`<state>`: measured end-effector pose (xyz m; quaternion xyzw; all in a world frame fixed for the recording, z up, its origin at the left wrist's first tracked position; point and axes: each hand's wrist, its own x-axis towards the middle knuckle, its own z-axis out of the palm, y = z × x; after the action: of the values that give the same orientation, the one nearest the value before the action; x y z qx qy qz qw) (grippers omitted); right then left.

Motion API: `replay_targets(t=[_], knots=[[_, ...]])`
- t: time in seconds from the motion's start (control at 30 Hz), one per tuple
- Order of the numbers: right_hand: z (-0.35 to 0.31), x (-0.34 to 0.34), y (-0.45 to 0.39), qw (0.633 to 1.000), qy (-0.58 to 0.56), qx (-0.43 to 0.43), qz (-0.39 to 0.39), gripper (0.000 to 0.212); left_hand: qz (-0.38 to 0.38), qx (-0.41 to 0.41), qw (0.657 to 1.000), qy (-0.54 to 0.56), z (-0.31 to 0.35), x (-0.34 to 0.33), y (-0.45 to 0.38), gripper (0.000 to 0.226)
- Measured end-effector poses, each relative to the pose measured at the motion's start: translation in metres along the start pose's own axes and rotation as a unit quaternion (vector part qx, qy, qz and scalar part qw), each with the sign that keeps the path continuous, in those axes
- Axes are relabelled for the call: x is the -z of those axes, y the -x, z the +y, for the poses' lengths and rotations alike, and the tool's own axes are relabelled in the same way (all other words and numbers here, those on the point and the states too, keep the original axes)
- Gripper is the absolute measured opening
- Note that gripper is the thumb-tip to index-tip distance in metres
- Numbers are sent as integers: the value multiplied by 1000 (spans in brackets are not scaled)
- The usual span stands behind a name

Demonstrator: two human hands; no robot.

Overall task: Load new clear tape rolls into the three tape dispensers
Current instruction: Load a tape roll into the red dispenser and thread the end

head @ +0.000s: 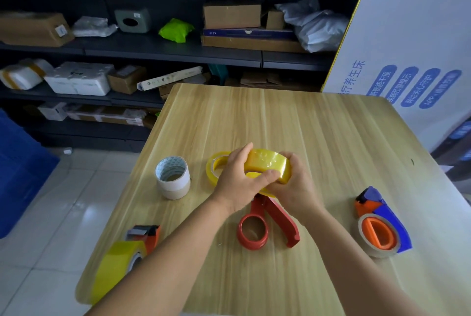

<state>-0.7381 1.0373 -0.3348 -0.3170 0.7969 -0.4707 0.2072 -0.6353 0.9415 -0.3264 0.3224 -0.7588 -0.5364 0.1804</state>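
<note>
Wooden table [318, 121], left hand [237, 183], right hand [295, 185] both gripping tape roll [270, 162], seemingly raised

The big white board [407, 42] leaning past the tabletop's far right corner reads "疗养生床", and the blue box [248, 33] on the shelf says what looks like "KB161".

Table [318, 124] layout
3 dispensers sit near the front: 1 left [142, 236], 1 middle [265, 224], 1 right [382, 224]; empty cores [173, 178] behind left, tape roll [216, 165] beside them.
</note>
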Motion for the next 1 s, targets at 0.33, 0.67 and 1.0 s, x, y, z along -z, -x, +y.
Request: replay_targets(t=[0.33,0.67,1.0], knots=[[-2,1,1,997,67,29,-15,54,117,-46,991,-51,2,0,-6,18],[-1,8,7,996,90,22,-13,57,107,-91,968,-210,0,0,-11,18],[0,12,6,997,72,13,-10,60,25,-12,994,-102,4,3,-13,22]])
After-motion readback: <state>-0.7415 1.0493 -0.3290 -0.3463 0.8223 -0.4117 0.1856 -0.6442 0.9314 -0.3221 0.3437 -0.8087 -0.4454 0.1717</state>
